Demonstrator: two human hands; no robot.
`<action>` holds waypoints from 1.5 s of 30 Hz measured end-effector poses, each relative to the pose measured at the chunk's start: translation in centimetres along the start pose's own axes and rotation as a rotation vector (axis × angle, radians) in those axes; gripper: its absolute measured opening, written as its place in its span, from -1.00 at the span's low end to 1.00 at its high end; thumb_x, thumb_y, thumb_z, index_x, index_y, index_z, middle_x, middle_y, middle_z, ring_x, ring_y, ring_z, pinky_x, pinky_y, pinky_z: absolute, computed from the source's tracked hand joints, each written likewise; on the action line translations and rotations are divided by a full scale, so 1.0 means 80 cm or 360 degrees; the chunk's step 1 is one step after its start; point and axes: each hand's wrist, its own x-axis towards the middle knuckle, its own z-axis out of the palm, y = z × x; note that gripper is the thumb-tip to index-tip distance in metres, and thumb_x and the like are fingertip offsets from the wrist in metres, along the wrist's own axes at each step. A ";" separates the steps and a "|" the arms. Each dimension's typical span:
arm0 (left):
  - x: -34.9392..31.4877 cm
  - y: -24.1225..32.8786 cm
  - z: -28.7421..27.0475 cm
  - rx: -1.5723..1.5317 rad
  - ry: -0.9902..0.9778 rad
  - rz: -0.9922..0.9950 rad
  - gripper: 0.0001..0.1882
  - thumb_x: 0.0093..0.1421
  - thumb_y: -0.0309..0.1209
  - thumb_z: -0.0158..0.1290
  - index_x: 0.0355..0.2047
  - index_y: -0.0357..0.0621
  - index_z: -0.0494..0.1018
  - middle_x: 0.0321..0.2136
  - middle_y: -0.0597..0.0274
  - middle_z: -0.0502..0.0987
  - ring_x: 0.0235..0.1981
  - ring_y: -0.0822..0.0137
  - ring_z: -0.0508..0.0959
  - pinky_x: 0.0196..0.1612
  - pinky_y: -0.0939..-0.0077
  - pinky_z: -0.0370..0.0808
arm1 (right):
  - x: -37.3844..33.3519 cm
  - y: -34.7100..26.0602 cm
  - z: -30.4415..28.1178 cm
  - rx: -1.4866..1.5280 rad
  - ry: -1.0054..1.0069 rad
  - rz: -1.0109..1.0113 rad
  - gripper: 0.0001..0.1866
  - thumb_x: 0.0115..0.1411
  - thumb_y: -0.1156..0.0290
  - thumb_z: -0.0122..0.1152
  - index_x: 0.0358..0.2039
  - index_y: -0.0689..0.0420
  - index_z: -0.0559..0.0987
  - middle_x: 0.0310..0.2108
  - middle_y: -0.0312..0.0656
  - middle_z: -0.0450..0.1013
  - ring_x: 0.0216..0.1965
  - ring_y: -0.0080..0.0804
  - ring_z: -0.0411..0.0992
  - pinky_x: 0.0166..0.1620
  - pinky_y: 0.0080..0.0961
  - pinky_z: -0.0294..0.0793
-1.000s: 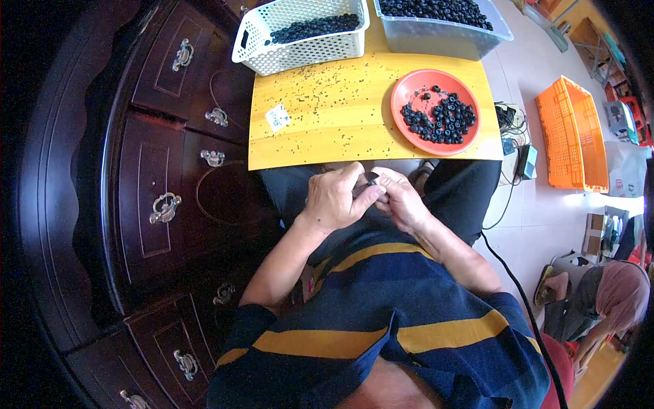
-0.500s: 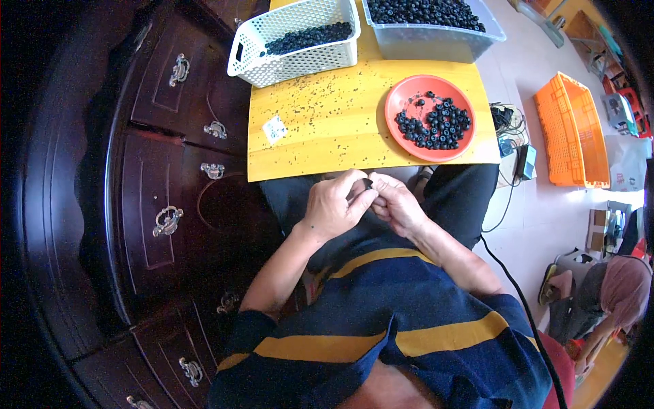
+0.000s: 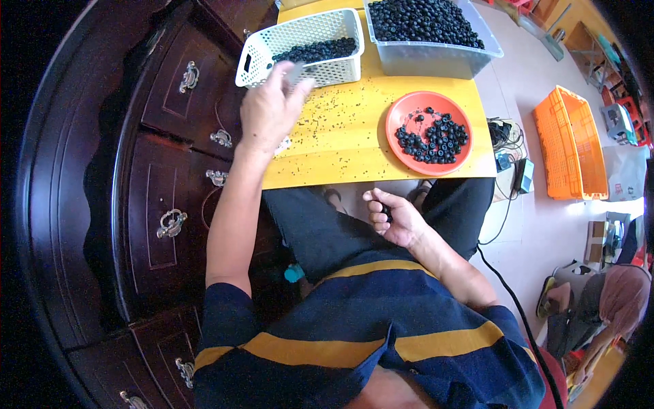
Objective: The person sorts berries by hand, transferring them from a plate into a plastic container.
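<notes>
My left hand (image 3: 267, 112) reaches over the far left of the yellow table, at the near side of a white perforated basket (image 3: 300, 76). Its fingertips are smeared by motion, so whether they hold anything does not show. Inside the basket lies a heap of small black round parts (image 3: 317, 51). Over my lap, just short of the table edge, my right hand (image 3: 400, 219) is closed, with a small black part (image 3: 387, 213) showing between its curled fingers. A red plate (image 3: 402, 151) with many hollow black parts (image 3: 436, 140) stands beyond it.
A clear plastic bin (image 3: 436, 60) full of black parts stands at the far right of the yellow table (image 3: 340, 160). Black crumbs litter the tabletop. Dark drawers (image 3: 163, 198) line my left. On the right are an orange crate (image 3: 569, 146), cables and another person (image 3: 613, 300).
My hands were together over my lap, on a small black part. My left hand has moved forward and left to the white basket; my right hand has stayed and curled closed.
</notes>
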 end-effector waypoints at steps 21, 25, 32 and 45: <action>-0.224 0.062 0.083 -0.0140 -0.0822 0.0301 -0.63 0.08 -0.32 0.24 -0.07 -0.07 0.55 -0.39 0.08 0.65 -0.40 0.02 0.67 -0.33 0.14 0.59 | 0.009 0.011 -0.001 0.0204 -0.0057 -0.0069 -0.50 0.49 0.12 -0.24 0.11 0.26 0.48 0.12 0.01 0.44 0.16 -0.15 0.40 0.24 -0.22 0.39; -0.225 0.064 0.091 -0.0144 -0.0815 0.0285 -0.65 0.08 -0.34 0.24 -0.09 -0.07 0.55 -0.39 0.10 0.65 -0.40 0.03 0.66 -0.33 0.16 0.59 | 0.013 0.012 -0.013 0.0244 -0.0049 -0.0078 -0.49 0.49 0.11 -0.25 0.10 0.28 0.48 0.13 -0.01 0.44 0.14 -0.17 0.42 0.25 -0.22 0.38; -0.218 0.068 0.099 -0.0127 -0.0904 0.0280 -0.73 0.07 -0.34 0.24 -0.22 -0.10 0.52 -0.50 0.11 0.61 -0.44 0.02 0.65 -0.36 0.17 0.57 | 0.018 0.018 -0.027 0.0138 0.0053 -0.0049 -0.57 0.47 0.09 -0.15 -0.04 0.16 0.54 -0.12 -0.16 0.52 -0.13 -0.31 0.48 -0.03 -0.32 0.54; -0.181 0.049 0.072 -0.0816 -0.0707 -0.0205 -0.81 0.08 -0.48 0.24 -0.34 -0.28 0.49 -0.70 0.29 0.40 -0.67 0.51 0.36 -0.54 0.54 0.35 | -0.001 0.012 0.002 0.0109 -0.0205 0.0054 -0.83 0.42 0.20 0.04 -0.13 -0.03 0.50 -0.55 -0.53 0.21 -0.64 -0.75 0.07 -0.63 -0.78 0.03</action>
